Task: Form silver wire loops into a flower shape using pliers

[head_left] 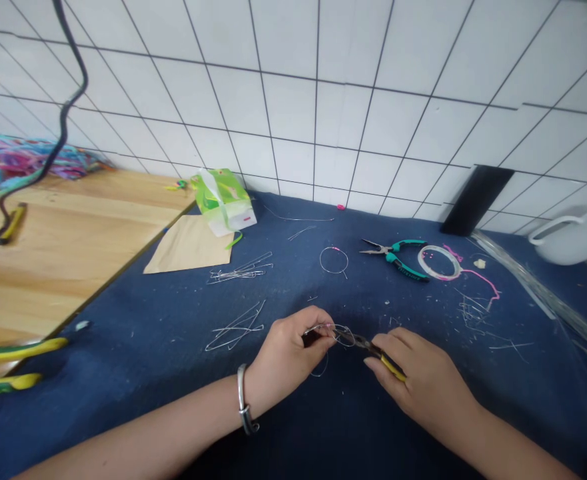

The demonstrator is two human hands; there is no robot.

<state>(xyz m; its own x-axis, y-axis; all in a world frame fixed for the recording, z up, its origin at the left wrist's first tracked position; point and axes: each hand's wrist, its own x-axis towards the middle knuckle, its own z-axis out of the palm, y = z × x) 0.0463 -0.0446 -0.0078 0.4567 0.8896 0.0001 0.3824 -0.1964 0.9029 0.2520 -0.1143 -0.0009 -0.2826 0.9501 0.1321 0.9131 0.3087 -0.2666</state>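
Observation:
My left hand (288, 350) pinches a thin bent wire piece (340, 333) with a small pink bead on it, just above the blue cloth (173, 400). My right hand (418, 380) is closed around yellow-handled pliers (386, 362), whose jaws meet the wire between the two hands. A silver bangle (244, 408) sits on my left wrist. Loose cut wires (236, 328) lie on the cloth to the left of my left hand.
Teal-handled pliers (398, 257), a wire ring (334, 260), a coil with pink cord (443, 263) and another wire bundle (240, 270) lie further back. A green tissue pack (222, 197) and brown paper (188, 243) sit at left. Yellow-green tool handles (13, 363) rest on the wooden table (73, 227).

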